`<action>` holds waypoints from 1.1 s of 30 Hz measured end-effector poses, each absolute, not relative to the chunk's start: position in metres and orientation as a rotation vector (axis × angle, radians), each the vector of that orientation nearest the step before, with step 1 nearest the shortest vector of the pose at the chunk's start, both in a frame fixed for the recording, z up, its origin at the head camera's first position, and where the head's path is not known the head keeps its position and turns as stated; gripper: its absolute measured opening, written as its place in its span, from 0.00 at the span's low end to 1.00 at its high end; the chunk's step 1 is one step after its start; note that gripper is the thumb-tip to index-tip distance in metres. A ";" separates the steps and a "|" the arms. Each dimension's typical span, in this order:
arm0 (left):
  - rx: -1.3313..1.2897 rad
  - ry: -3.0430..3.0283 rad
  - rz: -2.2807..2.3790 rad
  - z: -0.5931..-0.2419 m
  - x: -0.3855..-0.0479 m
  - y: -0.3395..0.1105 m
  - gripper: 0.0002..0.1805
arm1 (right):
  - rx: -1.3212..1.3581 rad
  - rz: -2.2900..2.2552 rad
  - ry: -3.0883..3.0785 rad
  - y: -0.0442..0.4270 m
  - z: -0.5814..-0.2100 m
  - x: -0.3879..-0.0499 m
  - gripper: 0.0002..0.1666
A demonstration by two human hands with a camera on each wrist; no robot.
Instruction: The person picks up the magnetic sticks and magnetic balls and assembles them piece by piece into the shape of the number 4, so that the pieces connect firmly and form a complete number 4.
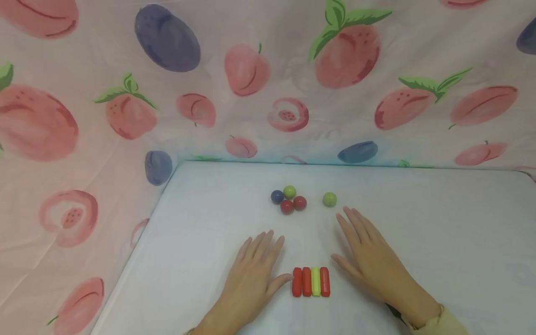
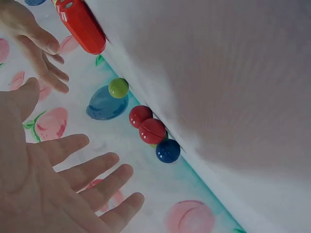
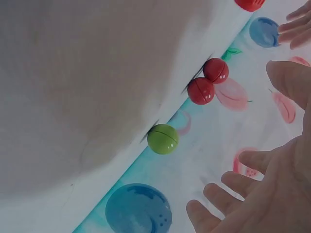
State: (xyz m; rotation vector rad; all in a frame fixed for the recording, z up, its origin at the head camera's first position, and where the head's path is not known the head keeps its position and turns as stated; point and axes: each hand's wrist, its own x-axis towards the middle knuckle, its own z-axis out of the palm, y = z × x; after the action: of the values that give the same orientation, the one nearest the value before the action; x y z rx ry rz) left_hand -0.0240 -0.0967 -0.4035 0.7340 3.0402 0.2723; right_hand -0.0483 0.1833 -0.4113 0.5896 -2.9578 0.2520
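In the head view, my left hand (image 1: 250,272) is spread flat with straight fingers. Its thumb tip reaches the leftmost red stick (image 1: 297,282); whether they touch I cannot tell. That stick stands side by side in a row with two more red sticks and a yellow-green stick (image 1: 316,281). To the right of the row, my right hand (image 1: 370,260) has its fingers extended and holds nothing. Beyond the hands, a blue ball (image 1: 277,197), a green ball (image 1: 289,191) and two red balls (image 1: 286,206) sit clustered. Another green ball (image 1: 329,199) lies apart, just past the right fingertips.
The white table (image 1: 201,209) meets a fruit-printed cloth (image 1: 259,116) at its back edge and along its left side. A dark object (image 1: 394,312) shows partly beneath the right wrist.
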 end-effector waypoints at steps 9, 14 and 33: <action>0.762 3.060 0.315 -0.401 -0.022 -0.094 0.39 | 0.620 0.258 -2.927 0.184 -0.412 -0.059 0.54; 0.734 3.018 0.388 -0.400 -0.021 -0.092 0.38 | 0.646 0.291 -2.901 0.184 -0.413 -0.065 0.52; 0.755 2.951 0.467 -0.401 -0.023 -0.083 0.26 | 0.680 0.384 -2.858 0.182 -0.420 -0.091 0.46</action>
State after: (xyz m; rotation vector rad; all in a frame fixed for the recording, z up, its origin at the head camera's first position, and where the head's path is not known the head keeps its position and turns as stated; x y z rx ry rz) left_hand -0.0232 -0.0835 -0.4013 0.7546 2.9512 0.4668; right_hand -0.0906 0.1824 -0.4201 0.6797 -2.8579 0.3844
